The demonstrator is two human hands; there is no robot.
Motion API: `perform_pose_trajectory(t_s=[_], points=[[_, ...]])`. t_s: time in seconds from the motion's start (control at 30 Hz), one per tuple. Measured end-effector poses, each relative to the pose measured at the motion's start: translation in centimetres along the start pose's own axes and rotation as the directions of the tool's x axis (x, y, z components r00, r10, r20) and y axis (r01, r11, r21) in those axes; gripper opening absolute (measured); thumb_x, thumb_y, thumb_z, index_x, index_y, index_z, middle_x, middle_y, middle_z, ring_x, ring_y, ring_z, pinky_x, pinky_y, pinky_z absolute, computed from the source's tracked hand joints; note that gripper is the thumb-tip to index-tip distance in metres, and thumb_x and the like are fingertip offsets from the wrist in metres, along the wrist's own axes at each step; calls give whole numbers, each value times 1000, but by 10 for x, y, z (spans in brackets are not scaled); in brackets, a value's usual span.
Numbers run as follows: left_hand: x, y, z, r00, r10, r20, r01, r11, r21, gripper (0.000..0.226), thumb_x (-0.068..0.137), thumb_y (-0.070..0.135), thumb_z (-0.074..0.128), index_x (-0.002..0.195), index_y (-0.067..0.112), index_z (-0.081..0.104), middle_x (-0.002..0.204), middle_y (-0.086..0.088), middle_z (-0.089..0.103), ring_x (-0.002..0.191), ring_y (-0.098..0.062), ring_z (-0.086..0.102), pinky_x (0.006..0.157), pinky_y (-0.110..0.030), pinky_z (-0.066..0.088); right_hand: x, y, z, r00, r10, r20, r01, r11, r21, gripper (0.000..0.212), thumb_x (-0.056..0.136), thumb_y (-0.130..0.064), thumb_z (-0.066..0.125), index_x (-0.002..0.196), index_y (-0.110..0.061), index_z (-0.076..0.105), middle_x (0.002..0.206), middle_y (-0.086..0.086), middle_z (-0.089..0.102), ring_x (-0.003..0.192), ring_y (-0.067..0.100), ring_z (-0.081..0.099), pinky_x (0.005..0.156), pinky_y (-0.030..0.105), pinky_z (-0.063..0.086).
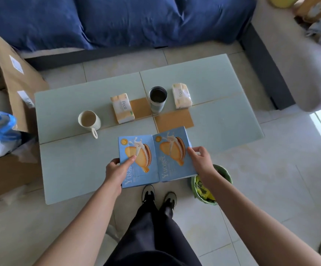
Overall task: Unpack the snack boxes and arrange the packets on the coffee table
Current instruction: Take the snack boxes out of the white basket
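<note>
Two blue snack boxes lie flat, side by side and touching, at the near edge of your coffee table (223,120). Your left hand (117,170) grips the left box (138,162), thumb across its face and fingers curled round its left edge; your right hand (201,160) pinches the right edge of the right box (174,156) with fingers closed on it. Both boxes show a sandwich biscuit with a cream splash and the word "Yuogee", partly covered on the left box. Beside your right forearm a green bin (224,176) stands on the floor. Farther out on the table sit a white mug (89,120), a tissue pack (122,108) marked "face", a dark open tumbler (157,99) and a second "face" tissue pack (181,96). Beyond lies a blue sofa (136,18); cardboard cartons (15,77) stand left.
</note>
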State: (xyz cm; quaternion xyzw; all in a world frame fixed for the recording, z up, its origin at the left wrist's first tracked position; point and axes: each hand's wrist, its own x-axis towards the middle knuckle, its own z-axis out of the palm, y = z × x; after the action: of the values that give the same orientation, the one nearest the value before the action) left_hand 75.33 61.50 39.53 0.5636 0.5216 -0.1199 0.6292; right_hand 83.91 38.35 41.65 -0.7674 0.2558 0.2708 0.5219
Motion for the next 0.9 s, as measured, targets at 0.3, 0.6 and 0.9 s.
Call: perform_pose_trajectory(t_s=[0.3, 0.6, 0.9], points=[[98, -25, 12, 991, -116, -61, 117, 993, 1, 39, 78, 31, 81, 105, 7, 65, 96, -9, 71, 76, -21, 66, 57, -26, 47, 114, 8, 29, 993, 116, 12, -113, 981, -160, 30, 95, -37, 55, 109, -10, 50, 98, 14, 64, 83, 29, 64, 74, 50, 56], [204, -39, 20, 970, -199, -139, 191, 979, -70, 33, 76, 33, 82, 93, 11, 64, 105, -13, 70, 93, -31, 67, 88, -47, 53, 222, 26, 42, 990, 143, -16, -140, 925, -354, 25, 95, -35, 55, 108, -16, 45, 105, 15, 64, 90, 32, 65, 63, 40, 53], [264, -33, 30, 979, -163, -125, 156, 986, -62, 44, 75, 33, 83, 109, 11, 65, 105, -10, 72, 97, -31, 69, 91, -53, 54, 280, 27, 60, 993, 96, 64, -70, 942, -328, 24, 96, -29, 57, 111, -13, 46, 99, 11, 65, 75, 22, 62, 62, 33, 49]])
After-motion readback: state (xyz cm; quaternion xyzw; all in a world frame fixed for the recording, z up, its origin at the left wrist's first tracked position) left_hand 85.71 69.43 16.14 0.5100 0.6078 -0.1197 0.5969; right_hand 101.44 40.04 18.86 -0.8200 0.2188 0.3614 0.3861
